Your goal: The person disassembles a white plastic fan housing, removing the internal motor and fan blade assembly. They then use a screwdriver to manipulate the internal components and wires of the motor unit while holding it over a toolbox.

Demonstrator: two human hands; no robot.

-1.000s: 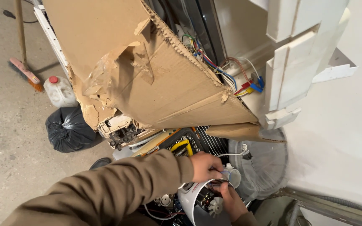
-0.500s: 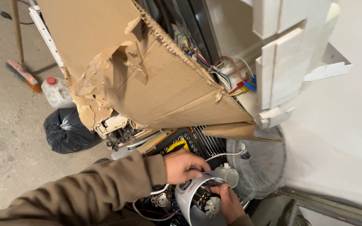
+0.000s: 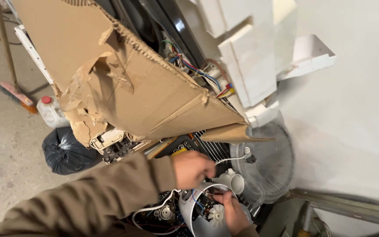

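Observation:
My left hand [image 3: 194, 169] reaches in from the lower left in a brown sleeve. Its fingers are curled just above a round white appliance housing [image 3: 194, 215], and what they grip is hidden. My right hand [image 3: 232, 211] comes up from the bottom edge and holds the housing's right side, fingers at the small motor fan [image 3: 216, 215] and the red and blue wires inside. Beside the housing stands a white cup-shaped part [image 3: 234, 181]. A white cable [image 3: 235, 158] runs from under my left hand to the right.
A large torn cardboard sheet [image 3: 132, 83] hangs over the spot, with white foam blocks [image 3: 246, 66] and coloured wiring [image 3: 202, 74] behind it. A round fan grille [image 3: 270, 164] leans on the white wall. A black bag [image 3: 64, 151], a red-capped bottle [image 3: 49, 112] and a broom [image 3: 17, 95] are on the concrete floor.
My left hand has shifted a little to the left over the housing's rim. My right hand stays on the housing. The view has drifted slightly.

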